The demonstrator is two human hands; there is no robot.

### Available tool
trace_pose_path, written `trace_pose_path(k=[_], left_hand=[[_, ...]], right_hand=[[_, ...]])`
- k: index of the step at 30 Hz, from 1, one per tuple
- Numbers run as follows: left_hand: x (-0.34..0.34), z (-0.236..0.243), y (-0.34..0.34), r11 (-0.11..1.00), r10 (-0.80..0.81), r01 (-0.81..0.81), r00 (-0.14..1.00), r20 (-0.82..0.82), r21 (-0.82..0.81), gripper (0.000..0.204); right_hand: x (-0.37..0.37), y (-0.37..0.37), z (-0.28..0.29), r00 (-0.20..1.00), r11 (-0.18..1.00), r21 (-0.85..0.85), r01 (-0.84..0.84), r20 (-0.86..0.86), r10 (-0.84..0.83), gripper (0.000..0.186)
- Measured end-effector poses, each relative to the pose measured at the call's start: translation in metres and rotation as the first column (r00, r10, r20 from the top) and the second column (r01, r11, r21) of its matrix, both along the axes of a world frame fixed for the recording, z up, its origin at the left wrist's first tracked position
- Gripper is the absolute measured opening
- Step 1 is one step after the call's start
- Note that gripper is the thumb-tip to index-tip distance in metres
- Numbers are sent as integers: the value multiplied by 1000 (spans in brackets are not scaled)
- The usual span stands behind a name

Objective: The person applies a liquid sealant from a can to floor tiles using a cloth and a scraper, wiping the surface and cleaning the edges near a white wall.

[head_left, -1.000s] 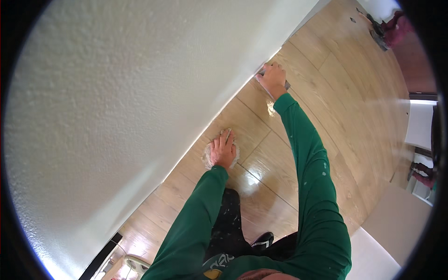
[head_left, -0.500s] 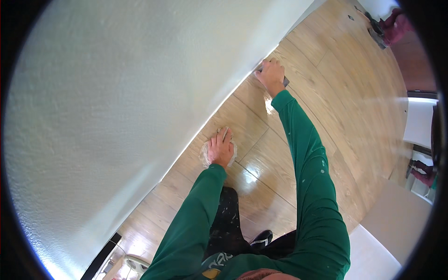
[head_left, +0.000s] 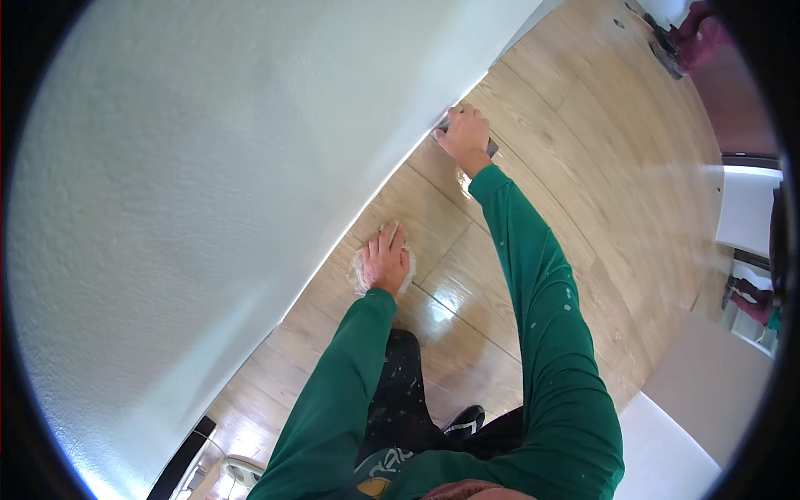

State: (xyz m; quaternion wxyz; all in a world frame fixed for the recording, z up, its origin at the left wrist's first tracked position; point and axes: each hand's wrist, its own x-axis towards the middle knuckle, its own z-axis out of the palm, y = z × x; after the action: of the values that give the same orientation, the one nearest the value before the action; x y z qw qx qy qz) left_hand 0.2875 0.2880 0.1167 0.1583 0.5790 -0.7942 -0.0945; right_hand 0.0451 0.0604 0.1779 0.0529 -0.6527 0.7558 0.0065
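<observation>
My right hand (head_left: 465, 136) is curled over a grey flat tool (head_left: 490, 148) on the wood-look floor, right against the foot of the white textured wall (head_left: 208, 150); the tool's far end is hidden by my fingers. Lower and to the left, my left hand (head_left: 386, 260) lies with fingers extended on a crumpled, pale translucent cloth or plastic (head_left: 360, 272), a short way out from the wall. Glossy patches show on the floor (head_left: 450, 217) near both hands. Both my green sleeves carry over from the lower edge.
A person's maroon-clad legs and dark shoes (head_left: 692, 37) are at top right; similar maroon legs (head_left: 754, 302) show at the right rim. Pale panels (head_left: 692, 392) stand lower right. A pale object with a cord (head_left: 243, 471) sits at lower left.
My right hand has slid slightly left and down along the wall's foot with the tool. My left hand stays on the pale material; the whole view has shifted slightly.
</observation>
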Motion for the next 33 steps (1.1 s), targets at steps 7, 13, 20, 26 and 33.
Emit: trace_pose_path(k=[7, 13, 20, 26, 33], left_hand=[[2, 2, 1, 999, -17, 16, 999, 35, 33, 56], [1, 1, 1, 1000, -15, 14, 999, 47, 17, 56], [1, 3, 2, 1000, -15, 15, 1000, 17, 17, 53], [2, 4, 1, 1000, -15, 15, 1000, 19, 0, 53], [6, 0, 1, 1000, -6, 6, 1000, 15, 8, 53]], right_hand=[[-3, -4, 4, 999, 996, 94, -1, -54, 6, 53], [-3, -4, 7, 992, 996, 63, -57, -112, 64, 54], [-1, 4, 4, 995, 999, 9, -44, -87, 44, 53], [4, 1, 7, 996, 999, 36, -25, -87, 28, 51], [22, 17, 1, 998, 998, 36, -46, -33, 48, 52]])
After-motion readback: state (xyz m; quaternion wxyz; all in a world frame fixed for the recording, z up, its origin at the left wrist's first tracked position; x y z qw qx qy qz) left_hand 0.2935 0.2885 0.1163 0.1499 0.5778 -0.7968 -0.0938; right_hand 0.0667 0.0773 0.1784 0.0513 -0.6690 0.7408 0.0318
